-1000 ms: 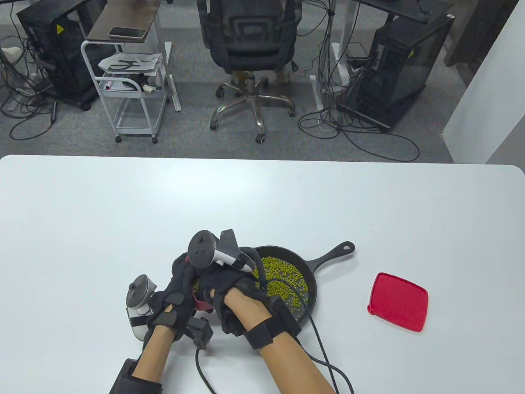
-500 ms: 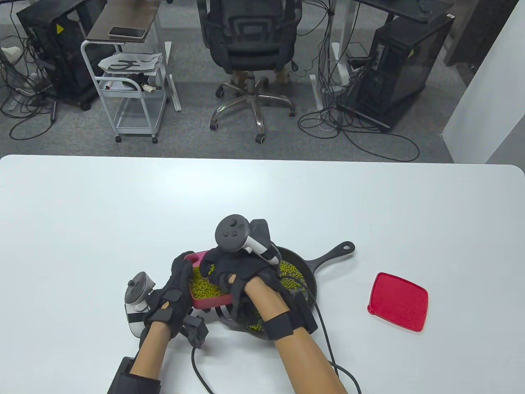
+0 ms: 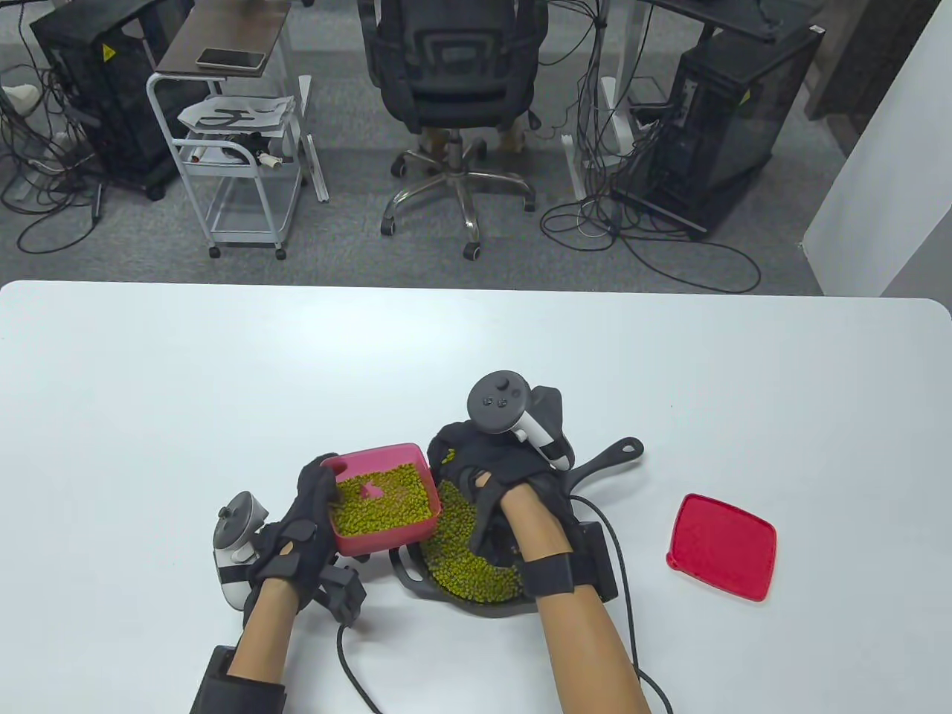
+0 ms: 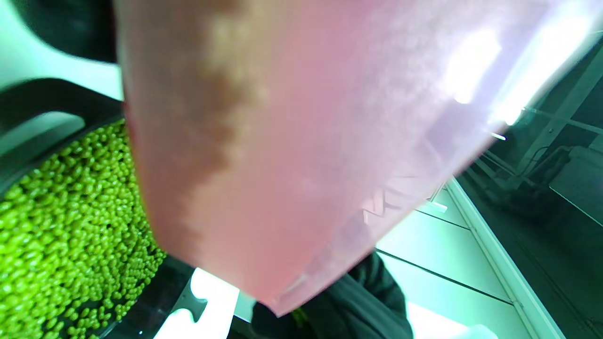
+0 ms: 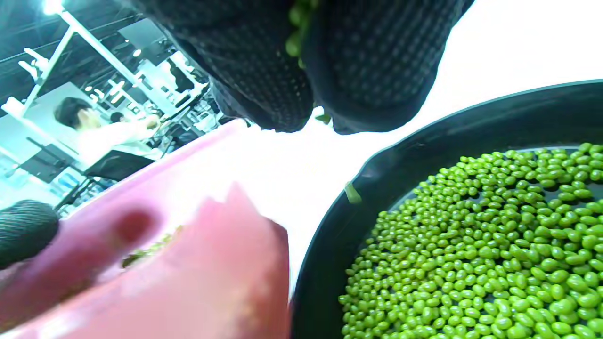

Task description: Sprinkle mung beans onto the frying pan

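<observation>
A black cast-iron frying pan (image 3: 595, 467) lies near the table's front edge with many green mung beans (image 3: 468, 561) in it. My left hand (image 3: 316, 494) grips a pink container (image 3: 387, 539) of mung beans by its left wall and holds it at the pan's left rim. The container's underside (image 4: 306, 141) fills the left wrist view, above the beans in the pan (image 4: 56, 226). My right hand (image 3: 451, 455) is closed over the pan. In the right wrist view its fingertips (image 5: 264, 70) pinch a few beans (image 5: 297, 33) above the pan's rim (image 5: 424, 125).
A red lid (image 3: 721, 547) lies flat on the table to the right of the pan. The pan's handle (image 3: 613, 454) points to the back right. Glove cables trail off the front edge. A chair and carts stand beyond the far edge of the table.
My right hand has lifted out of the pink container and moved right, over the pan, with beans in its fingers. The container now shows fully; my left hand has barely moved.
</observation>
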A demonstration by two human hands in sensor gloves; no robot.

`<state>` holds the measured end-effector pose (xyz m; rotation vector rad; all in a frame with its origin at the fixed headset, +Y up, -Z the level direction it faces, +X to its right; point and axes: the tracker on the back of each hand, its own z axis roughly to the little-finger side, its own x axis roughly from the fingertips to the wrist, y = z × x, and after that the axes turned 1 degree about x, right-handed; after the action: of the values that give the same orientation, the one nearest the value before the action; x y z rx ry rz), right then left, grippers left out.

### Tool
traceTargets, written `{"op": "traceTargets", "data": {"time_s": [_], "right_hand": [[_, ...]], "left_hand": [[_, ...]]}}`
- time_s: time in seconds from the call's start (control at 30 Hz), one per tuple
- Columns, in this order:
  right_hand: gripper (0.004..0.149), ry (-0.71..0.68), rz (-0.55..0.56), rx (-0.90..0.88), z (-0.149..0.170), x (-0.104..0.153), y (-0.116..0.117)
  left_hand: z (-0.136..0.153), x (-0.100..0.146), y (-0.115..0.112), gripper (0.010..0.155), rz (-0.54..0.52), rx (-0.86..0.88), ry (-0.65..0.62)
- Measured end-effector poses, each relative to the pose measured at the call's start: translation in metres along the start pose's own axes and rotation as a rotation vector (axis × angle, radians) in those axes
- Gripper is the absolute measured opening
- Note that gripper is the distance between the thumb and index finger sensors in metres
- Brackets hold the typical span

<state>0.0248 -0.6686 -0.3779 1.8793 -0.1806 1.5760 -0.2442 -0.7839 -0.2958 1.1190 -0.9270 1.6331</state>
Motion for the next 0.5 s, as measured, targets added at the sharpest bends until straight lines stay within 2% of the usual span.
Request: {"op": "traceTargets", "data": {"time_s": [0.23, 0.5], "right_hand": [[0.037, 0.064, 0.046, 0.054, 0.020, -0.018, 0.008], [0.037, 0.136, 0.085, 0.101, 0.044, -0.020, -0.005]], "left_hand": [[-0.002, 0.001, 0.002, 0.073, -0.005, -0.004, -0.005], [-0.002, 0.000, 0.002, 0.072, -0.005, -0.009, -0.001]]}}
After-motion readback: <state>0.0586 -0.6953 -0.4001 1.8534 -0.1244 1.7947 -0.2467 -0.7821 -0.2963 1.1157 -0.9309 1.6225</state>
